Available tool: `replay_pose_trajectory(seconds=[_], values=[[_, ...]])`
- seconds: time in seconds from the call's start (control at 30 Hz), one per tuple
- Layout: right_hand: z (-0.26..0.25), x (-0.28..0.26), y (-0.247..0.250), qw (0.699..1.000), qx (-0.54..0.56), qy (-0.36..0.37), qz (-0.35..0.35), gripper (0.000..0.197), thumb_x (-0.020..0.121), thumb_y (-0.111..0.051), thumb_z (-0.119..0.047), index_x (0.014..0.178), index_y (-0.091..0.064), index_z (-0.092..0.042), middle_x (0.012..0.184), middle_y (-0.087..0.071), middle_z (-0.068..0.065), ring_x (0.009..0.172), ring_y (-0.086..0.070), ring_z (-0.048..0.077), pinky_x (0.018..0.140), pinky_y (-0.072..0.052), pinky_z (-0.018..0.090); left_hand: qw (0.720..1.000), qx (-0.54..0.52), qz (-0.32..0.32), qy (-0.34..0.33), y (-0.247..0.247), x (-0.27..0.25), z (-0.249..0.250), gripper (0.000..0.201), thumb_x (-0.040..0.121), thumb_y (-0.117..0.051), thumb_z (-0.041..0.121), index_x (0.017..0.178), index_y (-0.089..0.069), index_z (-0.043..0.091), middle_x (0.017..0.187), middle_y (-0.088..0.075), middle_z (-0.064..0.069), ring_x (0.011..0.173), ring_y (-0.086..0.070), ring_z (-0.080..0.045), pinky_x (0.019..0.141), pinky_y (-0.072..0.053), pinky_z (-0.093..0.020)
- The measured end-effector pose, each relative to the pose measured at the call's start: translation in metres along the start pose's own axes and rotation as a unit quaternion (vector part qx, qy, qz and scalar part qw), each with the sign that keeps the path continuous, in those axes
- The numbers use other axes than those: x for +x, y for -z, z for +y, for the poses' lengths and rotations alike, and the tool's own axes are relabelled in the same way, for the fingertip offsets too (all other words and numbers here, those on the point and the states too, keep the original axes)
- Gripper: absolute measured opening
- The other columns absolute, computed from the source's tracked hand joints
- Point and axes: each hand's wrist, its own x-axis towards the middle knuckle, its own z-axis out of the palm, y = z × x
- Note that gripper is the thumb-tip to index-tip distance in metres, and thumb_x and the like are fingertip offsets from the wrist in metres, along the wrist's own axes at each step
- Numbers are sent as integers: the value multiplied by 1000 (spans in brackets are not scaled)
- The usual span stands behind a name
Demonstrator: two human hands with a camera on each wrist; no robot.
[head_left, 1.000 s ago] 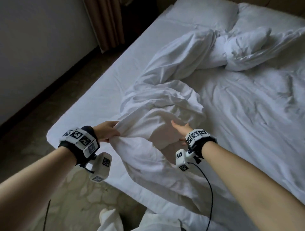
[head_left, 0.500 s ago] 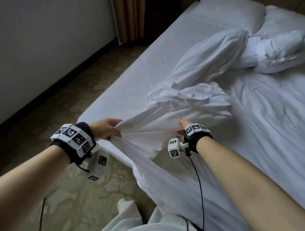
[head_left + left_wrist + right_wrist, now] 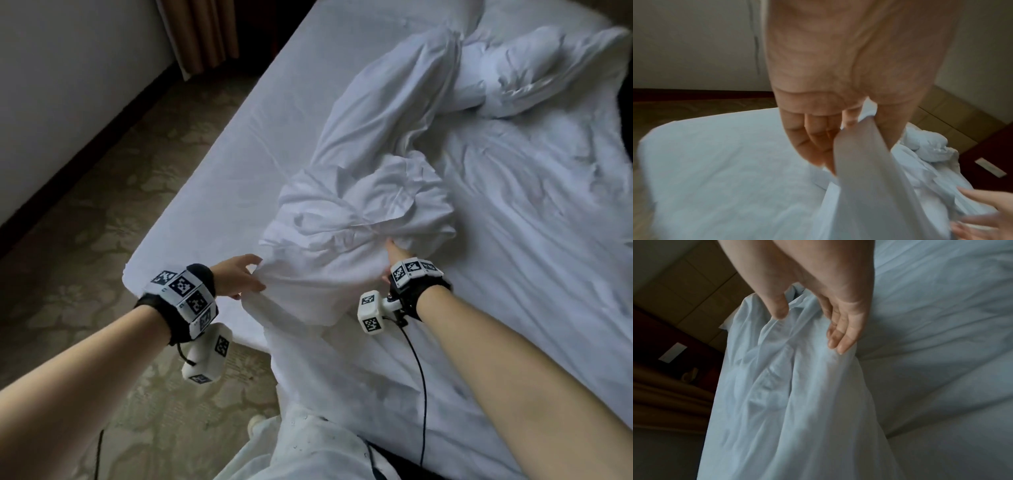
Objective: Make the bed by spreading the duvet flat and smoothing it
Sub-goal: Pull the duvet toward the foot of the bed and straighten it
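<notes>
My left hand pinches a fold of the white duvet at the near corner of the bed, thumb and fingers clamped on the cloth. My right hand sits on the bunched heap, fingers loosely spread and touching fabric, gripping nothing. The duvet lies crumpled in a long ridge running up toward the pillow.

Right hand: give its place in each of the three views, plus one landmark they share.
Head: right hand right of centre, fingers hidden in the duvet.
Left wrist: fingers only, bottom right corner.
Right wrist: top centre, on the fabric.
Shared landmark: the bunched white duvet.
</notes>
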Motion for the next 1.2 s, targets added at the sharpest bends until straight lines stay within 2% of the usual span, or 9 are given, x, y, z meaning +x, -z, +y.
replay_pose_trajectory(seconds=[0.1, 0.3, 0.4, 0.53, 0.67, 0.8, 0.9, 1.03, 1.2], values=[[-17, -38, 26, 999, 31, -9, -2, 94, 58, -55, -70, 127, -48, -7, 115, -61, 14, 108, -61, 29, 97, -47, 38, 1000, 24, -7, 2, 3, 27, 10, 66, 88, -60, 17, 143, -25, 23, 108, -56, -7, 94, -50, -22, 66, -43, -24], [-26, 9, 42, 999, -24, -15, -38, 77, 82, -53, -57, 140, -38, -9, 143, -42, 13, 131, -44, 29, 108, -36, 36, 999, -24, 6, 47, 16, 85, 39, 63, 89, -60, 22, 143, -27, 21, 122, -55, -10, 104, -52, -22, 90, -43, -35], [-25, 55, 38, 996, -9, -4, -83, 63, 88, -46, -39, 142, -36, -7, 145, -40, 14, 132, -42, 32, 108, -39, 41, 999, -31, 23, 37, 15, 115, 58, 74, 84, -66, 25, 145, -22, 28, 141, -40, -9, 115, -48, -23, 85, -48, -35], [-45, 49, 53, 996, -85, -19, -36, 63, 82, -38, -43, 137, -39, -13, 143, -40, 13, 132, -40, 34, 109, -33, 51, 999, -39, 1, 26, -2, 145, 79, 101, 73, -77, 23, 145, -9, 43, 153, -15, -3, 133, -34, -24, 75, -56, -36], [-54, 31, 76, 978, -206, 5, -37, 35, 93, -35, -27, 124, -45, -13, 135, -44, 12, 125, -43, 31, 103, -33, 37, 999, 46, -5, -13, -19, 169, 91, 107, 70, -79, 24, 146, -6, 39, 142, -28, -3, 122, -42, -26, 60, -50, -27], [-65, 41, 64, 988, 61, -46, -131, 47, 92, -46, -34, 134, -47, -12, 138, -48, 11, 127, -48, 30, 91, -41, 32, 977, 202, 40, -46, -21, 181, 98, 54, 80, -68, 30, 129, -49, 21, 98, -58, -3, 85, -53, -21, 73, -40, -26], [-69, 50, 55, 976, 154, -59, -143, 60, 60, -70, -49, 108, -66, -12, 109, -68, 10, 102, -65, 29, 91, -49, 39, 958, 268, 78, -72, -9, 180, 107, 20, 89, -53, 22, 103, -64, 12, 102, -63, -12, 82, -49, -22, 71, -35, -26], [-46, 102, 31, 983, 157, 0, -98, 100, 25, -76, -53, 114, -65, -9, 104, -71, 9, 92, -68, 28, 93, -52, 42, 957, 215, 183, -72, 40, 175, 110, 21, 85, -52, 20, 100, -64, 11, 104, -64, -19, 85, -56, -32, 72, -39, -29], [-93, -5, 35, 975, 202, 50, -81, 89, 39, -82, -40, 116, -62, -1, 109, -68, 13, 102, -65, 30, 96, -51, 42, 934, 140, 328, -21, 133, 155, 96, 33, 90, -42, 14, 120, -53, 5, 127, -43, -27, 115, -47, -44, 98, -38, -43]])
